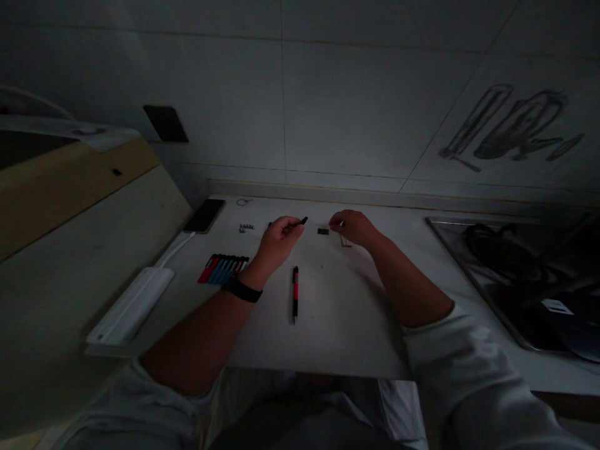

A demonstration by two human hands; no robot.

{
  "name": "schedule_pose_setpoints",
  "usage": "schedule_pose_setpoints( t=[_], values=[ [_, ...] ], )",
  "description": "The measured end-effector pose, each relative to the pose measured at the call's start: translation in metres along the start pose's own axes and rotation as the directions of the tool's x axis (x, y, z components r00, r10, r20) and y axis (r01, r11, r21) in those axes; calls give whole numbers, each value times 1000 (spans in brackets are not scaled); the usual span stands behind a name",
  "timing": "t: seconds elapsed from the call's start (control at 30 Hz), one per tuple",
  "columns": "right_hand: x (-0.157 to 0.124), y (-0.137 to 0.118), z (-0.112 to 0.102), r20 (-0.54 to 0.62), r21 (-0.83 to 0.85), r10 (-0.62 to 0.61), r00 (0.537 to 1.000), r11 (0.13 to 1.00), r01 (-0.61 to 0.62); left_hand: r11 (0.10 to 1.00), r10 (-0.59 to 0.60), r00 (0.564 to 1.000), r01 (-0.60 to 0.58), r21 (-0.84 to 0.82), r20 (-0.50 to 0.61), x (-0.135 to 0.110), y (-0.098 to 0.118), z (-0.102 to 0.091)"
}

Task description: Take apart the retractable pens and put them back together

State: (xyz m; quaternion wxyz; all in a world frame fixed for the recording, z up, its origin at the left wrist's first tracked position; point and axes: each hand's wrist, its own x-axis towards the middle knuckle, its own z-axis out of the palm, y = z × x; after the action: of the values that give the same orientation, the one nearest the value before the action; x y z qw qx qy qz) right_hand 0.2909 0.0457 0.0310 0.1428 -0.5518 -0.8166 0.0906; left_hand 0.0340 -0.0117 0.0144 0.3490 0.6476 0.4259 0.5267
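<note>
Over the back part of the white counter, my left hand [281, 236] is closed around a small black piece [304, 220], whose tip sticks out past the fingers. The thumb and fingers of my right hand [352, 226] are pinched together low over the surface; whatever is between them is too small and dark to make out. Just left of those fingertips lies a small dark block [323, 231]. A thin L-shaped piece [345, 244] shows below the right hand. Nearer to me lies a red and black pen [295, 295], pointing towards me.
Left of my hands are a row of red and blue pieces with black ends [223, 269], several small metal parts [246, 227], a phone [205, 215] and a white power strip [131, 306]. A stove [473, 294] with dark items stands right; a tiled wall [342, 106] rises behind.
</note>
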Motion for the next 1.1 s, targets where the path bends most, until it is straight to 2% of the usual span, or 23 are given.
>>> schedule_pose_setpoints(
  t=[0.03, 0.1, 0.2, 0.27, 0.37, 0.47, 0.57, 0.67, 0.73, 0.8, 0.9, 1.0, 1.1],
  values=[
    [-5, -7, -7, 81, 36, -54, 995, 998, 52, 1000, -1, 1000, 1, 1, -1, 0, 1, 0],
    [-16, -22, -17, 256, 74, -165, 953, 986, 150, 1000, -1, 1000, 1, 10, -2, 0, 1, 0],
    [-29, -44, -16, 427, 50, -207, 880, 977, 206, 1000, 3, 1000, -3, 31, -1, 0, 1, -1],
    [-33, -56, -9, 470, 2, -185, 863, 978, 209, 999, 5, 1000, -5, 37, 2, 0, 1, -1],
    [-34, -63, 0, 477, -71, -167, 863, 971, 227, 999, 1, 1000, -1, 44, 3, 0, 1, -2],
    [-29, -58, -5, 432, -76, -193, 881, 966, 249, 999, -5, 1000, 4, 51, 8, 0, 2, -2],
    [-24, -40, -26, 311, -35, -169, 935, 981, 189, 999, -16, 1000, 15, 39, 18, 0, 2, -2],
    [-23, -5, -52, 151, -53, -38, 988, 998, 47, 999, -14, 1000, 14, 29, 21, 0, 1, -2],
    [-23, 25, -67, 33, -101, 61, 998, 993, -58, 1000, -13, 999, 12, 29, 31, -1, 1, -2],
    [-25, 58, -76, -53, -140, 172, 984, 974, -178, 999, -17, 999, 15, 31, 42, -1, 1, -2],
    [-29, 101, -73, -117, -208, 308, 944, 922, -327, 999, -21, 999, 20, 29, 50, -1, 0, -2],
    [-29, 128, -57, -39, -304, 419, 907, 860, -410, 1000, -14, 998, 13, 18, 53, -1, -2, -1],
    [-28, 138, -37, 23, -347, 461, 887, 836, -425, 1000, -2, 999, 1, 18, 51, 0, -4, -1]
  ],
)
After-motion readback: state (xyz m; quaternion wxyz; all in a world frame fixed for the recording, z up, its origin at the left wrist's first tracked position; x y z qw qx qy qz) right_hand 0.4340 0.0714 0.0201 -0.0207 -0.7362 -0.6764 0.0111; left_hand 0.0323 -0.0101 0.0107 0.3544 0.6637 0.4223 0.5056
